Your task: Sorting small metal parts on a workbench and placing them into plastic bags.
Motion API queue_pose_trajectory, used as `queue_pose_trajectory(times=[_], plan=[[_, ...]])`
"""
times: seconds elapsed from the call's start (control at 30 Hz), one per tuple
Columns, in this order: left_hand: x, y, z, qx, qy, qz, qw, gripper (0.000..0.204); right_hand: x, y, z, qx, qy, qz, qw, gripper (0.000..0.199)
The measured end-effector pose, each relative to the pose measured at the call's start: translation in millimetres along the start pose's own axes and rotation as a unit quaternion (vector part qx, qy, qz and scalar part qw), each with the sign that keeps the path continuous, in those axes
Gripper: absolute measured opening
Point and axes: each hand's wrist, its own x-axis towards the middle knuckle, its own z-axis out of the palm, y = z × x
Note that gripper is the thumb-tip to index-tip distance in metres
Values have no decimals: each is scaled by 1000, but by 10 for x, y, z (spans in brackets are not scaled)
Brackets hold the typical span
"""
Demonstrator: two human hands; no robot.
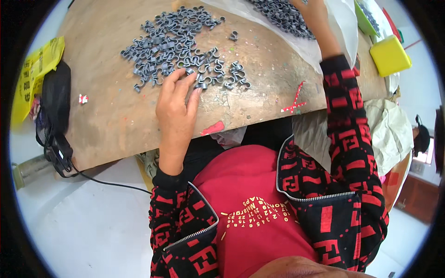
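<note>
Far out to the left of the left hand, a yellow bag lies at the edge of the wooden table, with a black pouch beside it and a black cable running below, nearer the person. A small red-and-white scrap lies on the tabletop, nearer to that hand but well apart from it. A loose pile of grey clips spreads just beyond the left hand's fingertips, which touch its near edge; the fingers are bent with the thumb apart from them, and whether they grip a clip I cannot tell. A red patch sits below and right of this hand, and a small cluster of clips to its right. Beyond the cluster, a red-and-white strip lies on the near side of the right hand. To that hand's left is a denser heap of grey clips on a white plastic sheet; the hand reaches in at the heap's side, its fingertips cut off, so its grip cannot be told. Right of it are a green container and a yellow box.
</note>
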Motion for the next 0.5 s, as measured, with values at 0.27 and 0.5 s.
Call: queue_pose_trajectory(times=[0.27, 0.5], plan=[[12, 0, 42, -59, 16, -11, 998, 35, -1542, -1364, 159, 210, -200, -236, 927, 70], [-21, -5, 47, -101, 28, -44, 994, 36, -1291, -1479, 443, 235, -123, -287, 920, 40]])
